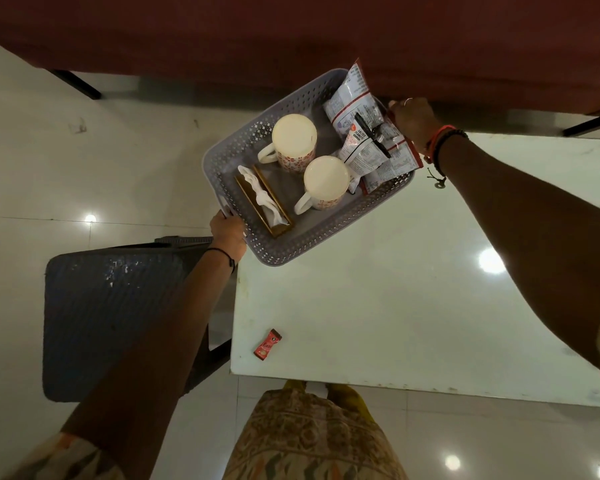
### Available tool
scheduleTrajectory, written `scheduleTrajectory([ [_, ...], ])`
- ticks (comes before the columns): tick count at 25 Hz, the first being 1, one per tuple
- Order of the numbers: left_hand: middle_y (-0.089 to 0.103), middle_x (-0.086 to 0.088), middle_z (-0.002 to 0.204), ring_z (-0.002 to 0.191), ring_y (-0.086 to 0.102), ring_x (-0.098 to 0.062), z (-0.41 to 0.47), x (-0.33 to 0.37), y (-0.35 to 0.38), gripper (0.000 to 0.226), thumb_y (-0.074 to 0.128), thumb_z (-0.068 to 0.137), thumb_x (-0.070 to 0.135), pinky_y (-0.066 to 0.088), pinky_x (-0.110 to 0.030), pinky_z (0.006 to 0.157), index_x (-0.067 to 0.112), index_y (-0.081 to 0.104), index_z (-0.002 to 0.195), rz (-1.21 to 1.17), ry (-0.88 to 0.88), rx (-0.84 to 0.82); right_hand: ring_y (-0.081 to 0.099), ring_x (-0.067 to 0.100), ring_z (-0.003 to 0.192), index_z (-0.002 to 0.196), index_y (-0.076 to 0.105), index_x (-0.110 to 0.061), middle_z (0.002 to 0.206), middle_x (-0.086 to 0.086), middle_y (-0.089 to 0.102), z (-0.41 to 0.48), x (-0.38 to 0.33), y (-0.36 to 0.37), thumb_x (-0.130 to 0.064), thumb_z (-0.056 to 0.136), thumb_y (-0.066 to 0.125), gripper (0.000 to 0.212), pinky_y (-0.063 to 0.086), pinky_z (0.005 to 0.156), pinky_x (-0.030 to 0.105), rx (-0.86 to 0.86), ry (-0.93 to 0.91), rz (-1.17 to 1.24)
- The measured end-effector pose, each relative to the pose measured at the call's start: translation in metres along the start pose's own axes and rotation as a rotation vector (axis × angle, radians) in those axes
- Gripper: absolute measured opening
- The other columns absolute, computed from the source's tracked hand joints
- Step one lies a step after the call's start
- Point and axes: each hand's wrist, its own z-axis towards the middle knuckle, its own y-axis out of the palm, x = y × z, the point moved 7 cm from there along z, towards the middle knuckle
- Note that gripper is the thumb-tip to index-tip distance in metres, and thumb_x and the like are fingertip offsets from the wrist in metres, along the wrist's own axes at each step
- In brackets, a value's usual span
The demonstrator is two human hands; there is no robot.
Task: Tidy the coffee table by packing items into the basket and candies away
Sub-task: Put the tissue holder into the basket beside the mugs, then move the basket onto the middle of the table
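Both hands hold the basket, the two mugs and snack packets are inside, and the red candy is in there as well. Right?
Not quite. The red candy is not in the basket: the head view shows it lying on the white table. The rest holds: left hand and right hand grip the basket's ends, mugs and snack packets inside.

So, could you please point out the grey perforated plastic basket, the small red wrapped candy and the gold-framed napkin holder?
grey perforated plastic basket [284, 247]: head view, near wall.
small red wrapped candy [267, 345]: head view, wrapper's middle.
gold-framed napkin holder [280, 231]: head view, frame's near end.
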Motion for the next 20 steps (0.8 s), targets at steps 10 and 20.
scheduleTrajectory([
  [10,0.063,-0.011,0.095,0.1,0.056,-0.027,-0.041,-0.015,-0.016,0.027,0.039,0.095,0.002,0.045,-0.032,0.09,0.002,0.056,0.116,0.001,-0.005,0.053,0.038,0.012,0.054,0.056,0.039,-0.016,0.054,0.0,0.047,-0.049,0.046,-0.004,-0.016,0.09,0.056,0.038,0.034,0.055,0.025,-0.106,0.073,0.183],
  [20,0.053,0.0,0.072,0.078,0.054,-0.019,-0.125,-0.044,-0.05,0.021,0.048,0.094,0.008,0.045,-0.021,0.061,0.016,0.057,0.076,0.137,0.066,0.042,0.059,0.026,0.079,0.066,0.058,-0.006,0.082,0.017,0.062,-0.157,0.13,-0.014,-0.035,0.081,0.07,0.035,0.054,0.092,0.049,-0.042,0.212,0.423],
])
